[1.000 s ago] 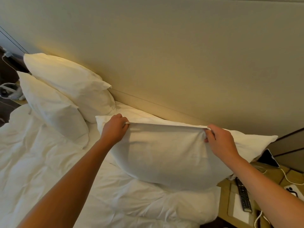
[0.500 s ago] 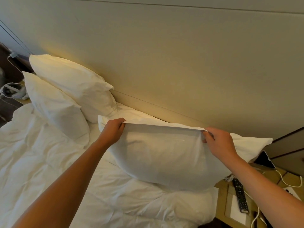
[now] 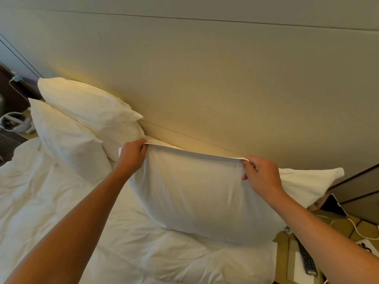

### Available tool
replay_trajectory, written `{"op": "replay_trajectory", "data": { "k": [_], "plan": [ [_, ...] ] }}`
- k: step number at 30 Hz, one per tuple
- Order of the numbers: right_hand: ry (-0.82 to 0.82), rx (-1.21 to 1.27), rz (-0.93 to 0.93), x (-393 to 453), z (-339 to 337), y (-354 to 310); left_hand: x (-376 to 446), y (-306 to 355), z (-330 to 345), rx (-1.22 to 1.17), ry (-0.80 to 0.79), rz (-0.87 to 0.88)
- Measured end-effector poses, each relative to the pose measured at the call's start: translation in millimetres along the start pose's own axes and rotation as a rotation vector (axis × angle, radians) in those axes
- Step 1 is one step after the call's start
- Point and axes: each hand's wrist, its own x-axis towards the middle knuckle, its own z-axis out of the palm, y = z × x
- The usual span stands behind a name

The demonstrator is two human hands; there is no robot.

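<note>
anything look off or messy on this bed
Nothing spilled or damaged. The duvet is rumpled, and the rear pillow behind the held pillow sticks out sideways toward the nightstand.

Left arm: bare, extended forward from the lower left, wrist straight. Left hand [image 3: 131, 155]: back toward the camera, fingers curled, pinching the top edge of the pillow [image 3: 196, 197]. Right arm: bare, extended from the lower right. Right hand [image 3: 261, 177]: back up, fingers and thumb curled, pinching the same edge. Hands well apart.
</note>
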Motion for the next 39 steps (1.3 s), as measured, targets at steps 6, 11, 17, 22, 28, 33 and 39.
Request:
{"op": "replay_trajectory", "data": {
  "k": [6, 11, 17, 22, 28, 33, 39],
  "plan": [
    [0.032, 0.092, 0.01, 24.6, 0.5, -24.1, 36.1, 4.0, -18.2, 0.002, 0.072, 0.007],
    [0.053, 0.089, -0.033, 51.3, 6.3, -43.9, 84.6, 3.4, -31.2, -0.001, 0.197, 0.022],
    [0.065, 0.012, -0.034, 94.7, 37.3, -47.4, 114.7, 13.5, 12.3, -0.07, 0.14, -0.128],
    [-0.188, -0.491, -0.179, 81.2, 76.9, -0.4, 42.3, 29.4, 120.2, -0.117, -0.323, -0.272],
    [-0.326, -0.687, -0.201, 61.8, 89.0, 56.3, -2.2, 41.5, 179.6, -0.187, -0.511, -0.243],
    [-0.378, -0.717, -0.222, 63.9, 84.3, 65.3, -8.7, 50.1, 185.3, -0.196, -0.528, -0.241],
    [-0.45, -0.685, -0.231, 53.8, 66.8, 66.7, -37.4, 76.7, 179.5, -0.252, -0.575, -0.246]
  ]
}}
